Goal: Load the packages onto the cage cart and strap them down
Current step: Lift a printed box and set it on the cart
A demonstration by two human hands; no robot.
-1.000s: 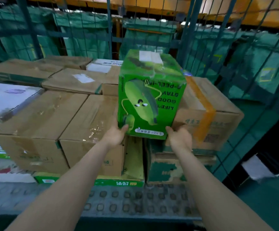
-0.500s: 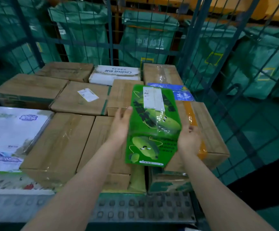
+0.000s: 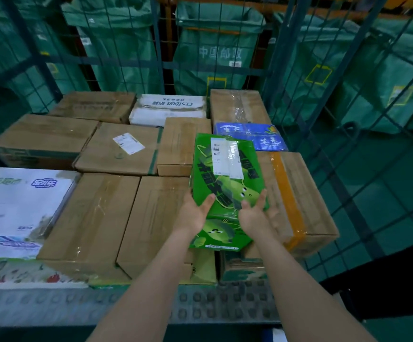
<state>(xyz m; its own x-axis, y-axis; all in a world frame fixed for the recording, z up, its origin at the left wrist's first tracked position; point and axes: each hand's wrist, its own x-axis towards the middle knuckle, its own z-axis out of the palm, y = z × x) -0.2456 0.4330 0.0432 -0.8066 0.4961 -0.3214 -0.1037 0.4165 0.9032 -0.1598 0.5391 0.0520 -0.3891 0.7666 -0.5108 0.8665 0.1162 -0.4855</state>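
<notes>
A green package is lying atop brown cartons in the cage cart. The left hand and right hand are resting at its near end, fingers spread. Nudging it flush is keeping the layer flat for strapping. Half a second earlier, both hands were gripping its sides

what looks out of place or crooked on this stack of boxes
Only the green box: it sits alone above the level layer, bridging the gap between two brown boxes, with the left hand and right hand open against it.
</notes>
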